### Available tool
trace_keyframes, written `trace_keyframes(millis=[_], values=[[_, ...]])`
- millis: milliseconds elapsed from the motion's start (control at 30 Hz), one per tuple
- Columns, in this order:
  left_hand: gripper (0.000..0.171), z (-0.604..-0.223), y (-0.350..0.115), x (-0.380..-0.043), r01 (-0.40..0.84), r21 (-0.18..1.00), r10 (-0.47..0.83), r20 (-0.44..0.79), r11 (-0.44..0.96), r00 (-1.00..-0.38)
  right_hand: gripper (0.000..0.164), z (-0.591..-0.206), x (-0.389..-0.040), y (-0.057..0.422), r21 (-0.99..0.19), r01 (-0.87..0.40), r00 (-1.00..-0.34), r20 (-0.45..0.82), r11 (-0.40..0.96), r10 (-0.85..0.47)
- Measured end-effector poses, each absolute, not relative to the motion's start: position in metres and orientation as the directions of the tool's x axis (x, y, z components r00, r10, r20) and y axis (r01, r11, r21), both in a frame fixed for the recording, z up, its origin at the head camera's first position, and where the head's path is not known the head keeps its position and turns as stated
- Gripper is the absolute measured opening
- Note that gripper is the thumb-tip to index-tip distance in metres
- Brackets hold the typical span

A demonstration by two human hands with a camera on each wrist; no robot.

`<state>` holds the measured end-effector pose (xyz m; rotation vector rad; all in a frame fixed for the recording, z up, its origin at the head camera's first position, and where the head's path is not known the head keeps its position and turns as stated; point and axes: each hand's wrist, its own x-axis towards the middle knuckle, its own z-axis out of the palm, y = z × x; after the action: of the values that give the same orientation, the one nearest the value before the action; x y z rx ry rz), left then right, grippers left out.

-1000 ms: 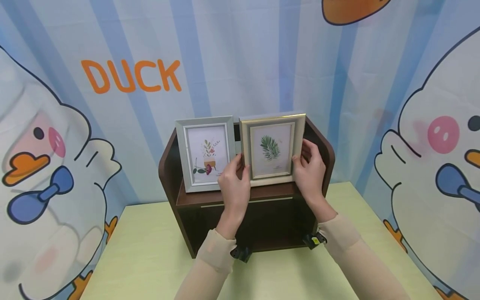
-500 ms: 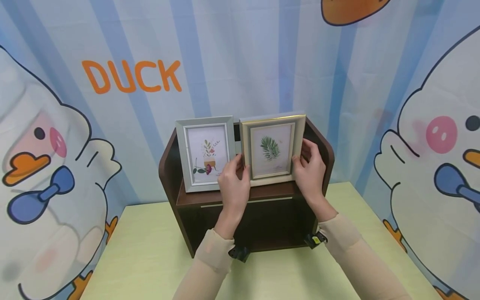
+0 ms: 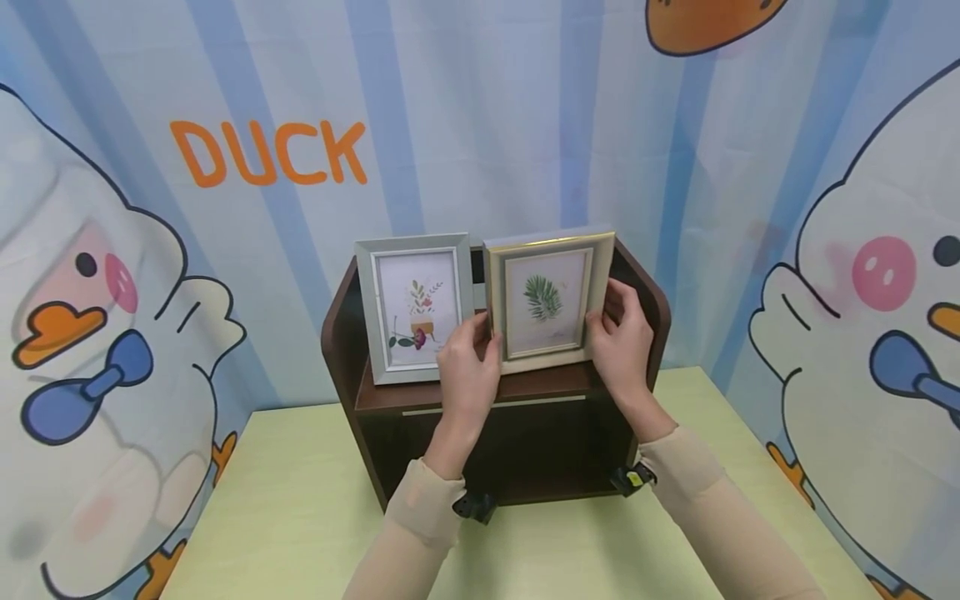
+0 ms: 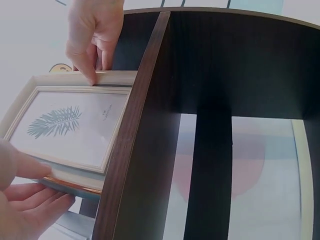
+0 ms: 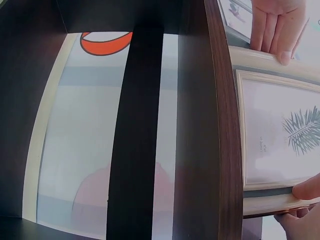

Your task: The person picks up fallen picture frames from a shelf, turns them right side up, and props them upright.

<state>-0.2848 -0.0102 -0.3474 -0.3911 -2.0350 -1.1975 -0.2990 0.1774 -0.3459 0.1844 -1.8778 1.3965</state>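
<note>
A cream picture frame (image 3: 550, 304) with a gold top edge and a green fern-leaf print stands on the upper shelf of a dark brown rack (image 3: 472, 400), leaning slightly back. My left hand (image 3: 471, 367) pinches its left side, thumb on the front and fingers behind. On the opposite side my right hand (image 3: 621, 342) pinches the frame the same way, its fingers partly hidden behind the edge. Both wrist views show thumbs pressed on the border, with the frame's lower edge at the shelf board (image 4: 135, 120). Left of it, a pale grey picture frame (image 3: 363, 283) with a potted-flower print stands upright.
The rack's side panels (image 3: 341, 333) rise at either end of the upper shelf. Below is an open lower compartment (image 3: 555, 450) with a back slat (image 5: 135, 125). A pale yellow-green table (image 3: 300, 500) carries the rack, and a duck-print curtain (image 3: 480, 108) hangs behind.
The head view has shifted very slightly. Both hands keep their hold on the cream picture frame, which stays in nearly the same place on the shelf.
</note>
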Motion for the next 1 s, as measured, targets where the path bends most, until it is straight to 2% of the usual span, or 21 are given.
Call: trace_keyframes(millis=[400, 567, 800, 1000], values=[[0.027, -0.35, -0.01, -0.285, 0.591, 0.654, -0.12, 0.712, 0.472, -0.692, 0.045, -0.344, -0.301, 0.178, -0.726, -0.544, -0.668, 0.678, 0.42, 0.307], [0.027, -0.351, -0.009, -0.285, 0.595, 0.658, -0.131, 0.714, 0.462, -0.688, 0.05, -0.34, -0.298, 0.178, -0.682, -0.608, -0.617, 0.728, 0.407, 0.299], [0.024, -0.354, -0.006, -0.286, 0.609, 0.647, -0.143, 0.73, 0.459, -0.668, 0.045, -0.313, -0.27, 0.166, -0.611, -0.646, -0.534, 0.79, 0.458, 0.301], [0.025, -0.355, -0.003, -0.286, 0.628, 0.628, -0.16, 0.754, 0.459, -0.637, 0.043, -0.298, -0.266, 0.164, -0.569, -0.664, -0.483, 0.822, 0.485, 0.303]])
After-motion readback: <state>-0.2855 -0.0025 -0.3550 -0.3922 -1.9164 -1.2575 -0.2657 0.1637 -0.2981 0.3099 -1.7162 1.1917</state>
